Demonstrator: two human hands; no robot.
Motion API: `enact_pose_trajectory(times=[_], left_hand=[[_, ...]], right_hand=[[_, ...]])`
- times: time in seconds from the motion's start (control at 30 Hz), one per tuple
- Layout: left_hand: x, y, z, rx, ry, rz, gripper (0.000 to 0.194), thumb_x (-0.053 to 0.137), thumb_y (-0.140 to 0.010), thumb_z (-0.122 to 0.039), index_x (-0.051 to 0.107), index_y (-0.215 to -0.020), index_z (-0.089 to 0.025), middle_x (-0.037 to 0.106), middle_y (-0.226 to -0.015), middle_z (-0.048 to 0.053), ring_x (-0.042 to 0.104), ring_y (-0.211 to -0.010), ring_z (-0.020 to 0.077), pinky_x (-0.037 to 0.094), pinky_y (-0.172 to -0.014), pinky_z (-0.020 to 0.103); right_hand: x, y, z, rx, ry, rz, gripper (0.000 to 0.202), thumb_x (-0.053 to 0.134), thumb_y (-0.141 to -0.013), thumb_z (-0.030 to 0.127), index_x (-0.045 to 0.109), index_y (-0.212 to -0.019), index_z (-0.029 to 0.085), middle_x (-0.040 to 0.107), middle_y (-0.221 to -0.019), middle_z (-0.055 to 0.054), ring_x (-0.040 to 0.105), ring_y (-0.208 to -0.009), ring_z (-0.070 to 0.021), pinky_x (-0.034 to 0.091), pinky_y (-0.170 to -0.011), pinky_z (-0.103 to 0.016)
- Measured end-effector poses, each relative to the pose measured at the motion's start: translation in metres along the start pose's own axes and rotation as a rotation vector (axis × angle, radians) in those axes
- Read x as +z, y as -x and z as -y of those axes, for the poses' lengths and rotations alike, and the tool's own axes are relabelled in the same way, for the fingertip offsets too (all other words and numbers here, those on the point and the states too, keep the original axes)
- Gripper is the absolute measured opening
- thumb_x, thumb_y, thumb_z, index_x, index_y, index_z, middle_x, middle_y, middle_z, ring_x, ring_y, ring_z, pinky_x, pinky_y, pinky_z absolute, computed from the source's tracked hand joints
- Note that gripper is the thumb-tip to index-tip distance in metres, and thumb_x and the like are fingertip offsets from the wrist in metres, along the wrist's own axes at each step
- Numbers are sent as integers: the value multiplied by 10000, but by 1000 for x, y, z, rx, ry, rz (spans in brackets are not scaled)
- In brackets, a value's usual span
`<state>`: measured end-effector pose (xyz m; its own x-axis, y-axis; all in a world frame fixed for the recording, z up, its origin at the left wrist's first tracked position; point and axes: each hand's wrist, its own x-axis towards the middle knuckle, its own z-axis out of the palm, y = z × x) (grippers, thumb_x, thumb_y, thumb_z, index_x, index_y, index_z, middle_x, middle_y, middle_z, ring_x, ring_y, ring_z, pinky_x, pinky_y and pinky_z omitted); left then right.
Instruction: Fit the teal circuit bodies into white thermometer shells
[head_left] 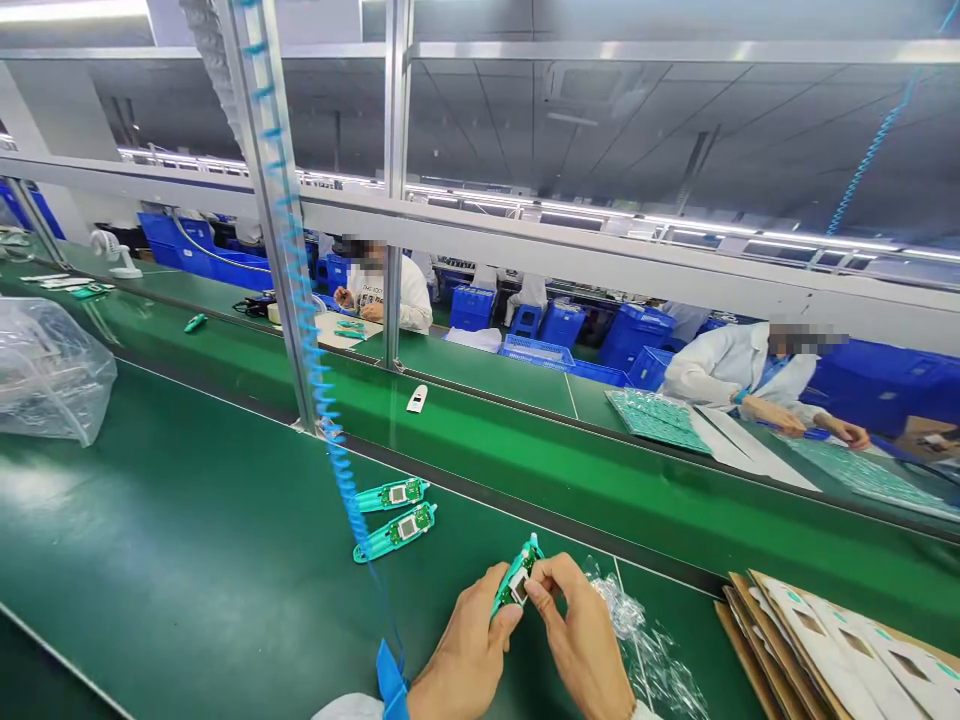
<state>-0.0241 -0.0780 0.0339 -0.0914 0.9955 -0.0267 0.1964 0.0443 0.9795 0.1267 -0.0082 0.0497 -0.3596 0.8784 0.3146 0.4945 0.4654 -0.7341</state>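
**Green circuit unit slanted between both hands, white-framed square facing up**

Unit sits well left of the cardboard stack, looks lifted off the surface. Its long axis runs away from you and to the right: narrow tip at the far end, the other end down by your left hand.

Left hand, the farther one from the stack: curled around the unit's left side, thumb up against the near end, so it has hold. Right hand, on the stack side: thumb and forefinger drawn nearly together at the edge of the white-framed square. Pinching it or only pressing? Unclear, the fingers cover the contact.

Key relation, by my read: the square lies just left of your right fingertips, so the right hand is nearer to it and comes in across the long axis, from the stack side. Left hand probably does the steadying.

Other stuff: two similar units lie farther left of the stack than the held one, side by side, axes turned more crosswise to you. Crumpled clear film lies just left of the stack, beside your right hand.
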Motion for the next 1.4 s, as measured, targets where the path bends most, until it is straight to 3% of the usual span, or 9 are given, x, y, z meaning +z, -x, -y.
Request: enact_pose_trajectory(times=[0.2,0.4,0.57,0.67,0.8,0.93,1.03,1.2,1.4], left_hand=[[-5,-17,13,-53,-37,1,517,438,-972,-509,590,-1323,-162,593,-684,-3,544,-660,175,426,-663,288],[-38,-59,28,3,200,-116,599,527,-909,-619,561,-1282,-152,576,-740,-9,538,-675,158,447,-665,281],[-51,-68,42,-42,396,-151,589,594,-860,-671,604,-1130,-148,565,-712,-11,517,-639,136,451,-646,274],[-49,-69,47,-92,501,-177,593,615,-830,-705,615,-1044,-152,563,-686,-10,501,-611,124,450,-627,268],[-47,-75,55,-120,594,-177,635,645,-798,-729,609,-1069,-156,639,-796,39,520,-602,111,465,-608,267],[-48,-84,72,-135,655,-227,739,635,-784,-764,560,-1212,-166,684,-987,104,534,-580,100,473,-577,267],[-50,-87,80,-148,686,-231,770,643,-770,-774,545,-1237,-171,686,-1038,125,556,-598,109,488,-586,269],[-58,-82,62,-143,702,-306,691,704,-777,-704,582,-1201,-172,648,-810,34,556,-629,122,475,-629,261],[-66,-76,39,-67,758,-247,531,679,-859,-609,602,-1157,-177,641,-934,45,525,-649,96,463,-652,267]], right_hand=[[-14,16,-17,73,47,22,385,380,-998,533,521,-788,243,615,-792,-31,595,-735,-204,479,-701,-324],[-53,23,-100,332,699,137,218,418,-922,341,500,-740,254,670,-820,-71,675,-820,-285,436,-681,-384],[-71,-35,-120,170,753,142,251,518,-882,413,579,-1101,308,676,-1115,-76,684,-1011,-277,443,-662,-351],[-42,-118,-88,113,744,265,261,493,-939,401,611,-1142,286,677,-1143,-65,678,-960,-234,456,-691,-323],[45,-223,-40,-18,838,387,251,466,-983,235,656,-1144,264,653,-1250,-60,622,-1130,-207,439,-822,-319],[138,-289,-22,-139,854,425,377,450,-974,113,637,-1255,281,579,-1392,-63,534,-1257,-205,392,-975,-363],[179,-320,-24,-157,886,450,521,520,-923,60,542,-1402,262,493,-1482,-90,502,-1272,-248,415,-993,-417],[185,-340,-43,-108,937,465,418,618,-938,234,570,-1353,237,501,-1423,-90,470,-1281,-298,445,-1002,-498],[133,-314,-50,-101,867,389,138,651,-891,222,702,-1015,188,578,-1323,-118,484,-1243,-300,417,-987,-469]])
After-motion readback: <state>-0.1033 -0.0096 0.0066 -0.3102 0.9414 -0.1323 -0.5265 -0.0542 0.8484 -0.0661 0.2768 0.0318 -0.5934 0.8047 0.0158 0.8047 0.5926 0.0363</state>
